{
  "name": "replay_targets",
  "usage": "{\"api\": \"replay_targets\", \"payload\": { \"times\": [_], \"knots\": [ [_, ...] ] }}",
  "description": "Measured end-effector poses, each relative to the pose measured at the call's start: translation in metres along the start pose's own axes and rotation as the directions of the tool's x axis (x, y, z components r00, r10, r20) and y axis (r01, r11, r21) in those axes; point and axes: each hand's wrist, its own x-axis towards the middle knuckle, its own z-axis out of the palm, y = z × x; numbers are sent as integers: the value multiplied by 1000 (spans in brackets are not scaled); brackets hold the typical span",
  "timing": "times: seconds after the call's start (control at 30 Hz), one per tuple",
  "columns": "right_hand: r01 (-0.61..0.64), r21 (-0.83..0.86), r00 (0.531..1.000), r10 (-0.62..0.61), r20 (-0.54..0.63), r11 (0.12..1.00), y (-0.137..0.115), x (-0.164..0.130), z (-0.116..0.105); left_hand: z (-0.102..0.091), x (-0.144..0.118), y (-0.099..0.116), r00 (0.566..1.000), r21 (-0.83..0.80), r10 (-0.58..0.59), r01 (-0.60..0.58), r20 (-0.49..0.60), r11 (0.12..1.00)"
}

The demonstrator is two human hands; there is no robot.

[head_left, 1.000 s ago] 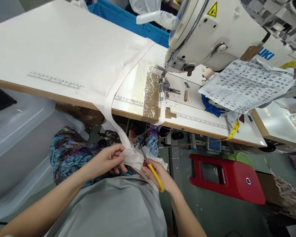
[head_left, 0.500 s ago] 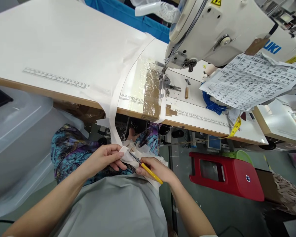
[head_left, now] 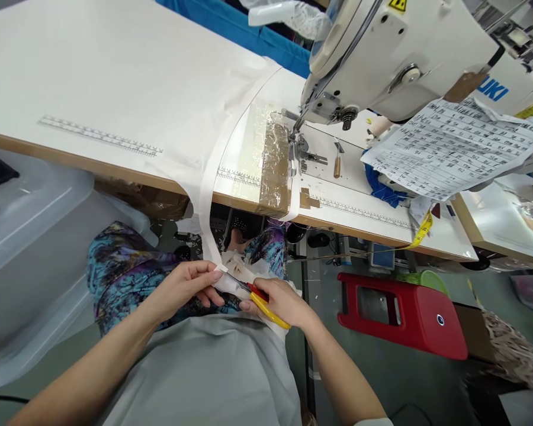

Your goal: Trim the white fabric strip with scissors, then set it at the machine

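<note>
My left hand [head_left: 184, 288] pinches the end of a white fabric strip [head_left: 213, 195] that hangs from the sewing table down to my lap. In my right hand [head_left: 284, 300] are small scissors with yellow and red handles [head_left: 261, 299]; their blades point left, into the white fabric just beside my left fingertips. Both hands sit close together above my lap, over patterned blue trousers and a grey shirt. More white fabric [head_left: 115, 83] lies spread over the table top.
A white Juki sewing machine [head_left: 400, 53] stands at the upper right, with a printed paper sheet [head_left: 448, 148] draped beside it. A red plastic stool [head_left: 404, 313] sits on the floor to my right. A clear plastic bin [head_left: 31, 236] is at my left. A yellow tape measure [head_left: 421, 231] hangs off the table edge.
The scissors swung from pointing up to pointing left into the fabric by my left fingers, and the blades have closed in. My left hand stayed on the strip's end.
</note>
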Motion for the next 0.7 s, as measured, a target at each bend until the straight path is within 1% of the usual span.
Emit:
{"api": "replay_targets", "payload": {
  "times": [0.1,0.23,0.33,0.5,0.6,0.7],
  "knots": [
    [-46,-83,998,43,-38,995,-6,-1,1,0,0,-1,1000,-13,-3,3,-5,1000],
    [-93,-109,993,85,-76,990,-7,-3,2,0,0,-2,1000,-17,1,-1,-6,1000],
    [-98,-116,993,89,-79,988,-6,-4,2,0,0,-4,1000,-21,0,0,11,1000],
    [-79,-215,993,58,-103,974,-9,-3,2,3,0,-8,999,-2,-8,8,40,1000],
    [-78,-205,994,60,-91,976,-9,-2,2,3,-2,-6,999,16,-10,9,54,1000],
    [-98,-133,990,84,-111,986,-5,-2,2,2,-2,-4,999,41,-15,13,43,999]
  ]
}}
